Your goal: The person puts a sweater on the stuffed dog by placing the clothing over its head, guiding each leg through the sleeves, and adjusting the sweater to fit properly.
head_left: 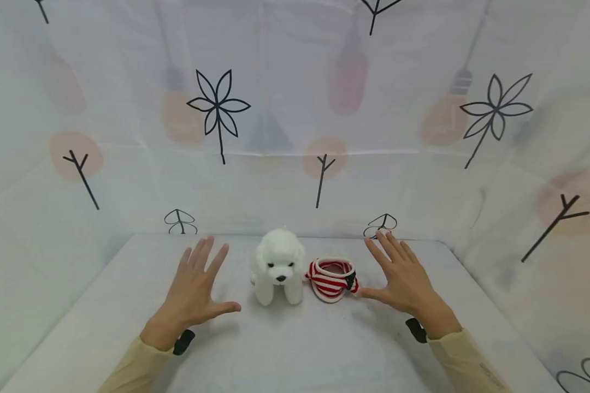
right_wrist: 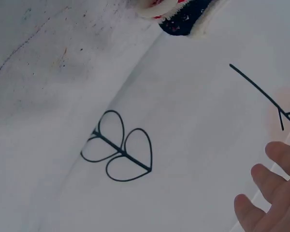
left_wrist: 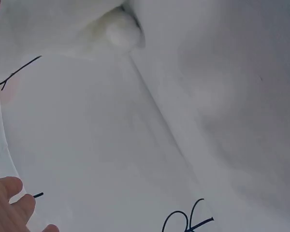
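While both hands hover flat above the white table (head_left: 285, 349), nothing is yet in hand. At centre sits a white toy dog (head_left: 278, 266), upright on its paws and facing the viewer; just beside it, on the person's right, lies a small red-and-white striped garment (head_left: 331, 279) with a dark patch on one edge, crumpled into a ring and not on the dog.

Left hand (head_left: 195, 287) — fingers spread and straight, palm down, near the dog's flank but apart from it, holding nothing. Right hand (head_left: 401, 279) — likewise spread and empty, its thumb tip close to the garment's edge; whether it touches cannot be told from the head view.

Left wrist view: fingertips (left_wrist: 12, 203) at the lower corner, a fluffy part of the dog (left_wrist: 121, 31) at the top. Right wrist view: straight fingers (right_wrist: 268, 198) at lower right, a strip of the garment (right_wrist: 176, 12) at the upper edge.

Judged from this layout, the work stands at its very beginning: dog bare, garment untouched or barely touched, every handling step left to do. A cloth backdrop (head_left: 216, 109) printed with line-drawn plants encloses the table.
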A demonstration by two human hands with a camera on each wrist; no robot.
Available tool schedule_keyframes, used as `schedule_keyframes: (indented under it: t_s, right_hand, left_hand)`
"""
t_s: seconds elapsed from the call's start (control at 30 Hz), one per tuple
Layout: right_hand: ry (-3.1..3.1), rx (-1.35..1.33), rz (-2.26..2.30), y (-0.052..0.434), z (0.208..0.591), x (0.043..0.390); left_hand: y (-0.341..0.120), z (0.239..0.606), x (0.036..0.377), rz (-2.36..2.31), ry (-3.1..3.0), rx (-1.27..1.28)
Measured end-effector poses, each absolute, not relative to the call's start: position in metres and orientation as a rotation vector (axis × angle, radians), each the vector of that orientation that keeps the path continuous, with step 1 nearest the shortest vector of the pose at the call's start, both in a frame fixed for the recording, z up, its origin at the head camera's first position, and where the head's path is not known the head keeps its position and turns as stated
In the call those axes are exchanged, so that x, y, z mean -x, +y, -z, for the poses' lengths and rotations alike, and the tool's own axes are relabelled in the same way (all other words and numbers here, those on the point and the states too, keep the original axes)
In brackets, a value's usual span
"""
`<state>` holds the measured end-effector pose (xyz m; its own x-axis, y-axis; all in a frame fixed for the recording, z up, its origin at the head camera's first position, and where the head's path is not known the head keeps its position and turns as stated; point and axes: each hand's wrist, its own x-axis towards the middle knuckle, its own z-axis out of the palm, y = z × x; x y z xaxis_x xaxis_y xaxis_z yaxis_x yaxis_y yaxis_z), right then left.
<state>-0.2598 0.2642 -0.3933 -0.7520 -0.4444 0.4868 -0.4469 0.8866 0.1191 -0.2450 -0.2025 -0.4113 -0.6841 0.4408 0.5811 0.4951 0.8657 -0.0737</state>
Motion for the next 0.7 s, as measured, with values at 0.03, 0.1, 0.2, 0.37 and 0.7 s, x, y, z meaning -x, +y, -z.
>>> schedule_keyframes:
  t_s: [0.03,0.1,0.2,0.37,0.7]
  right_hand:
    - [-2.534,-0.654,-0.015,0.263,0.393,0.259]
    - [-2.528,-0.672,-0.038,0.261,0.391,0.259]
    - [-2.509,-0.701,-0.093,0.257,0.388,0.255]
    - [-2.445,-0.752,-0.182,0.250,0.384,0.249]
    - [-2.402,-0.842,-0.236,0.238,0.375,0.247]
  left_hand:
    - [-0.201,0.410,0.244,0.149,-2.408,0.697]
    - [-0.196,0.408,0.243,0.211,-2.371,0.738]
    - [-0.186,0.404,0.240,0.277,-2.335,0.791]
    - [-0.169,0.391,0.234,0.385,-2.321,0.879]
    - [-0.133,0.366,0.227,0.532,-2.174,1.075]
